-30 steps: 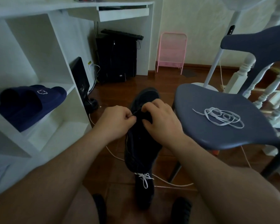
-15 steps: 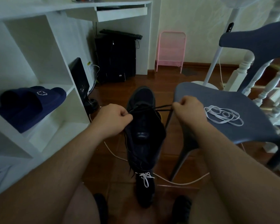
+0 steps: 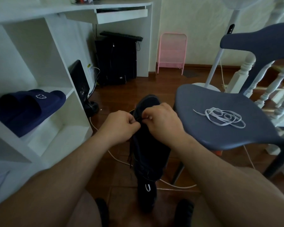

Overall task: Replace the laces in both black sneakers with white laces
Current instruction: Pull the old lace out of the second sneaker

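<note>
1. Nearest the camera, both bare forearms reach forward from the lower corners and converge over a black sneaker point(image 3: 150, 154) held up above the floor, toe pointing away.
2. Below that sneaker a second black sneaker point(image 3: 147, 200) stands on the floor, with a small loop of white lace point(image 3: 147, 188) showing on it.
3. The left hand point(image 3: 121, 126) is curled into a loose fist at the sneaker's lacing, thumb and fingers pinching a thin black lace point(image 3: 138, 119); a strand of it hangs down the sneaker's left side.
4. The right hand point(image 3: 162, 122) is curled just beside the left, knuckles up, its fingertips pinching at the same spot; exactly what they hold is too dark to tell.
5. To the right, the seat of a blue-grey chair point(image 3: 220, 128) carries a loose tangle of white laces point(image 3: 223, 117), well apart from the hands.
6. To the left, the white shelf unit point(image 3: 44, 89) holds a pair of navy slides point(image 3: 28, 107) in its middle compartment.
7. Farther back, a black computer tower point(image 3: 116, 61) sits under the desk, and a pink rack point(image 3: 171, 53) stands against the wall.
</note>
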`<action>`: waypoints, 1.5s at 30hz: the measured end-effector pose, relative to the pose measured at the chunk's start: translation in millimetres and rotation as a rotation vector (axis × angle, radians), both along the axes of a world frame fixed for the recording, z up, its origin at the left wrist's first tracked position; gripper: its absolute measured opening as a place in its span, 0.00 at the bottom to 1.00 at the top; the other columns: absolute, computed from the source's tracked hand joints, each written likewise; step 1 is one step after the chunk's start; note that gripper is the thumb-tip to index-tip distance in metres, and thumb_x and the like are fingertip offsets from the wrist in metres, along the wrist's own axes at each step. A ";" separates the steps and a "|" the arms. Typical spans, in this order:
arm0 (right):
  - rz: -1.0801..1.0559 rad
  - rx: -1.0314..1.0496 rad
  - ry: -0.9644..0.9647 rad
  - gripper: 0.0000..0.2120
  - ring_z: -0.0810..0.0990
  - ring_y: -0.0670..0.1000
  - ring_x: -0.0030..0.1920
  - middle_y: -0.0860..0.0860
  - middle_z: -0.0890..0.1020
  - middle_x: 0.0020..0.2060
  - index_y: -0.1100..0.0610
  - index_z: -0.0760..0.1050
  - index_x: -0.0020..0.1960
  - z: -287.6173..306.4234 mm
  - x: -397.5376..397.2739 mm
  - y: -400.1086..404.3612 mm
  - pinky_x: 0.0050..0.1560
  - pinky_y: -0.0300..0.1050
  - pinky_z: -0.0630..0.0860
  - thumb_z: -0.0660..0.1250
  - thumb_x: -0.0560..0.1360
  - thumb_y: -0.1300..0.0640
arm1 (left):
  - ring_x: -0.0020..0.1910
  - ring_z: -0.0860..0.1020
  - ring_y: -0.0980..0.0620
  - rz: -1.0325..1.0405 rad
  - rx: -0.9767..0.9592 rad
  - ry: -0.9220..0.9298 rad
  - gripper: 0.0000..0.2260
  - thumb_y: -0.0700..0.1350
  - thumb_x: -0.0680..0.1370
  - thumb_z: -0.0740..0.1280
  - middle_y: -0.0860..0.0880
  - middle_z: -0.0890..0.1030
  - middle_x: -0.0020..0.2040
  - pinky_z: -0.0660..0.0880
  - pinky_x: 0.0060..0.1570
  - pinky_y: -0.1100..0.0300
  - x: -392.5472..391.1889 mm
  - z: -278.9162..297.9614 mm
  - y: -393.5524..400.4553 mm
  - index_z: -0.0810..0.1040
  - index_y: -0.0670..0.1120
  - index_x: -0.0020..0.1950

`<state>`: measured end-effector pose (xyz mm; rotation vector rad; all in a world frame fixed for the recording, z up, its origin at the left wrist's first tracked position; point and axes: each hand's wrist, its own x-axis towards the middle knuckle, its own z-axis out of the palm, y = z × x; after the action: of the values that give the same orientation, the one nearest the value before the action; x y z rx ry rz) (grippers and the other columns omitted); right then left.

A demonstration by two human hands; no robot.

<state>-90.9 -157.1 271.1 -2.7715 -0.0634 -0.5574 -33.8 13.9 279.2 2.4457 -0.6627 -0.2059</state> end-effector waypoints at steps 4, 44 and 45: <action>-0.470 0.336 0.119 0.00 0.81 0.57 0.47 0.53 0.84 0.42 0.53 0.80 0.44 9.8 -0.3 -64.4 0.47 0.52 0.80 0.71 0.74 0.57 | 0.27 0.74 0.52 0.034 -0.024 -0.005 0.18 0.53 0.81 0.68 0.49 0.78 0.29 0.76 0.33 0.54 6.1 1.9 7.1 0.79 0.45 0.35; 0.005 -0.032 -0.007 0.08 0.74 0.54 0.55 0.48 0.78 0.52 0.49 0.80 0.57 -12.7 7.3 12.7 0.48 0.50 0.73 0.65 0.81 0.50 | 0.31 0.81 0.48 0.063 -0.010 0.006 0.15 0.53 0.79 0.69 0.47 0.83 0.31 0.81 0.37 0.49 7.2 -0.1 6.9 0.82 0.47 0.36; -0.004 -0.016 0.000 0.06 0.73 0.54 0.53 0.48 0.77 0.51 0.49 0.80 0.54 -12.0 8.0 10.5 0.48 0.50 0.72 0.66 0.80 0.50 | 0.31 0.81 0.48 0.066 -0.007 0.002 0.15 0.53 0.79 0.69 0.48 0.83 0.31 0.81 0.37 0.50 7.5 -0.3 8.0 0.82 0.47 0.35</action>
<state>-82.9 -146.6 259.0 -2.7874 -0.0629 -0.5609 -26.3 21.8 279.0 2.4560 -0.5791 -0.1797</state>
